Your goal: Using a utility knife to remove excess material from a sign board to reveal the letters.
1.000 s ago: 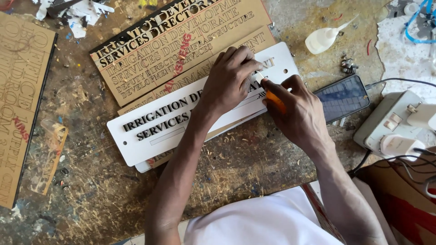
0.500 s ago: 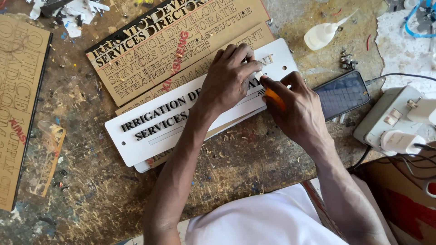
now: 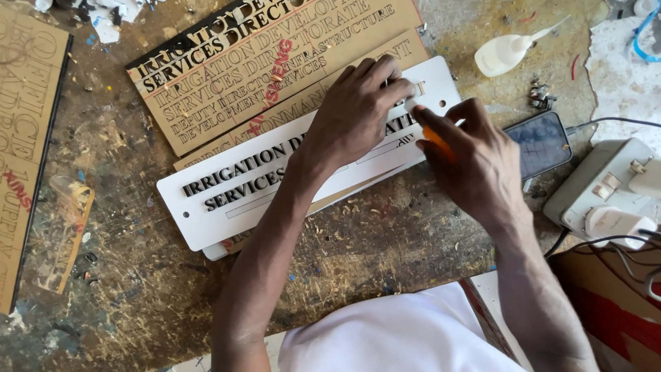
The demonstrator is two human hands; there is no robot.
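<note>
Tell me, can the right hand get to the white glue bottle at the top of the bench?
Probably yes. The right hand holds an orange tool, but only bare bench lies between it and the glue bottle.

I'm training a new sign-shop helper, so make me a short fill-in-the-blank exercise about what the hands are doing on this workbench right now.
1. The left hand presses down on a long ____ sign plate with black letters.
2. The right hand grips a small tool with an ____ handle.
3. Just right of the right hand lies a dark ____.
4. Above the phone lies a white glue ____.

Missing words: white; orange; phone; bottle
</note>
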